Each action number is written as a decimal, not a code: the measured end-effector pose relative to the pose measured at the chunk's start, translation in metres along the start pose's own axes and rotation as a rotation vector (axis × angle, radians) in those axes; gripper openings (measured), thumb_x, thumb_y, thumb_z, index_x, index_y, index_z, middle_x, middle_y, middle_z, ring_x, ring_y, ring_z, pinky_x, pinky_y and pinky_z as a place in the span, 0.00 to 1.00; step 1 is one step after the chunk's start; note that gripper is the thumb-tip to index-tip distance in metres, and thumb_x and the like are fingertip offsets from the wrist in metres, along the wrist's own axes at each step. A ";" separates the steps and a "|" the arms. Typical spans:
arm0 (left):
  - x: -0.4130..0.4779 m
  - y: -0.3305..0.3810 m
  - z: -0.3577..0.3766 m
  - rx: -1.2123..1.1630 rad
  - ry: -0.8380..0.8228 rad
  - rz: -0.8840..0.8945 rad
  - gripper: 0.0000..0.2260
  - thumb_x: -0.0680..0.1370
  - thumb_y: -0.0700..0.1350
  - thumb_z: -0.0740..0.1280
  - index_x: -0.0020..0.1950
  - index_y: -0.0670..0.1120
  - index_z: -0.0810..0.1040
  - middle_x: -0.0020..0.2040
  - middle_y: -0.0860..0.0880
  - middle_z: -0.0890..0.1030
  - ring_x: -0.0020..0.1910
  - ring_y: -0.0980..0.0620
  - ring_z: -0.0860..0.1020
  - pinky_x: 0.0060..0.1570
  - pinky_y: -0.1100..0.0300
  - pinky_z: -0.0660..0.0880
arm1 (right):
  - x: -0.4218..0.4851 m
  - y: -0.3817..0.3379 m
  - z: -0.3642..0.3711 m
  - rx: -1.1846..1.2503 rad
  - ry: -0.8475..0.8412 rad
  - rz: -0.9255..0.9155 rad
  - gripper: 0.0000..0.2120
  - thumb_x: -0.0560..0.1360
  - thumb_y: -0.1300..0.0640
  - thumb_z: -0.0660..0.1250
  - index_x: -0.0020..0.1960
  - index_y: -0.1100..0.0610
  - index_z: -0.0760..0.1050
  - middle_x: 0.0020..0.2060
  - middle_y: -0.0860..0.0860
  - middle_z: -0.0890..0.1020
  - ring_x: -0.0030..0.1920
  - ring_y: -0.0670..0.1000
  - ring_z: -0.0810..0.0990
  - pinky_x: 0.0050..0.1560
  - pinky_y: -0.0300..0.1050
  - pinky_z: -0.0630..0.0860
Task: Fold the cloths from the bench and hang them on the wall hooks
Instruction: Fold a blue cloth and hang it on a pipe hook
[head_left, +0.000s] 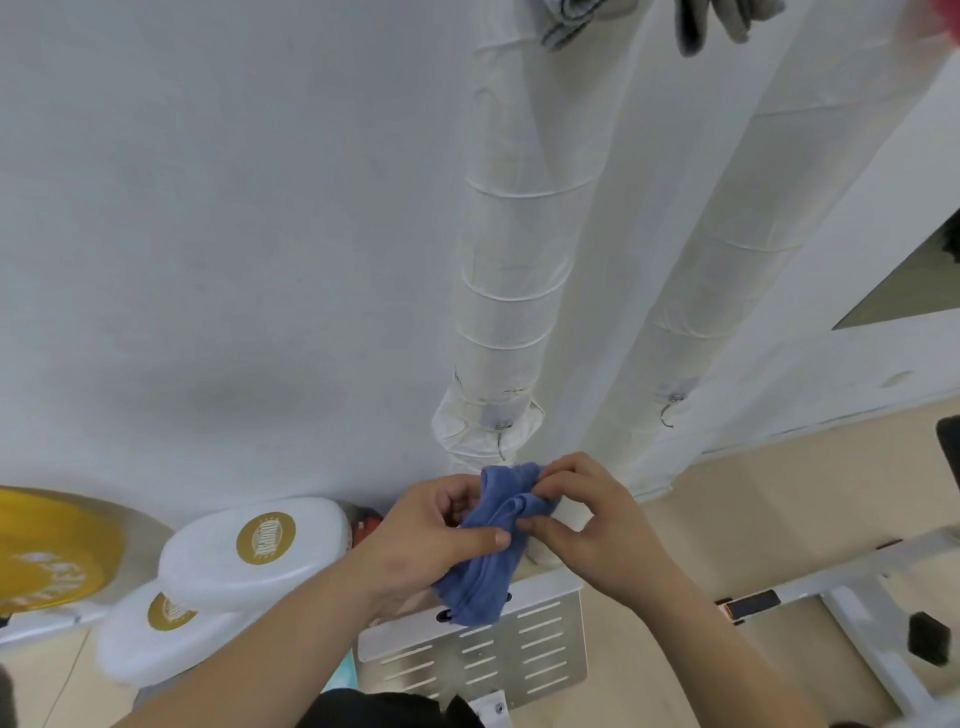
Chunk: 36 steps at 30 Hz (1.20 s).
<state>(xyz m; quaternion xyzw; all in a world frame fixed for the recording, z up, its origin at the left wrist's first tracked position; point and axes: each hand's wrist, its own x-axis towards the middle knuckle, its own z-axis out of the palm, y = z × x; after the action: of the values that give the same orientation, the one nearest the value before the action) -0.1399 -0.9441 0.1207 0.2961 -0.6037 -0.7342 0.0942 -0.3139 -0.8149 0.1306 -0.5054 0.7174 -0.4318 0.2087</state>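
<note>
Blue cloth (491, 540) sits bunched between both hands at about six o'clock in my view, held up in the air close to the white wall (234, 234) and not resting on any table. My left hand (431, 540) has its grip clamped on the lower part of the cloth, thumb pressed across the top of the fabric, while my right hand (587, 519) pinches the upper fold with its fingertips closed on the edge. The cloth looks folded into a narrow strip, though rumpled, so I judge the folding of this piece is nearly done or being tidied. Just above the hands, at about twelve o'clock from the cloth, a bare metal hook (501, 441) hangs off the wrapped pipe (511, 260); a second bare hook (669, 413) sits toward two o'clock on the next pipe (706, 291). Both are empty, so hanging this cloth is yet to be done. At the top edge, around twelve to one o'clock, grey cloths (566, 18) dangle, which suggests some are hung already, though I cannot see what holds them. Whether more cloths wait on the bench I cannot tell, since none show here.
</note>
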 end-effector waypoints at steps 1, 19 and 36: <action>0.001 0.000 -0.002 -0.012 -0.019 -0.026 0.09 0.77 0.38 0.74 0.57 0.46 0.85 0.51 0.44 0.87 0.50 0.49 0.86 0.47 0.61 0.80 | 0.002 0.001 0.000 0.014 0.007 -0.005 0.07 0.70 0.59 0.79 0.43 0.53 0.82 0.46 0.48 0.80 0.50 0.49 0.81 0.52 0.37 0.75; 0.022 0.011 0.014 -0.268 -0.201 -0.215 0.17 0.80 0.51 0.69 0.65 0.44 0.81 0.60 0.41 0.85 0.60 0.44 0.83 0.62 0.48 0.78 | 0.024 -0.001 -0.027 0.087 -0.145 0.377 0.14 0.71 0.43 0.77 0.51 0.47 0.78 0.45 0.48 0.86 0.47 0.43 0.84 0.52 0.43 0.81; 0.008 -0.039 0.007 0.631 -0.023 0.246 0.41 0.68 0.58 0.81 0.75 0.66 0.62 0.69 0.73 0.69 0.68 0.72 0.69 0.63 0.77 0.68 | 0.012 0.005 -0.018 0.627 -0.083 0.641 0.18 0.78 0.61 0.72 0.65 0.52 0.74 0.51 0.55 0.88 0.54 0.56 0.87 0.61 0.57 0.82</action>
<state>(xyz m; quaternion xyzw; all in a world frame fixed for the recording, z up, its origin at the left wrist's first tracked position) -0.1415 -0.9326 0.0825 0.2274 -0.8334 -0.4975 0.0788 -0.3345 -0.8180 0.1374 -0.1866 0.6633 -0.5212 0.5036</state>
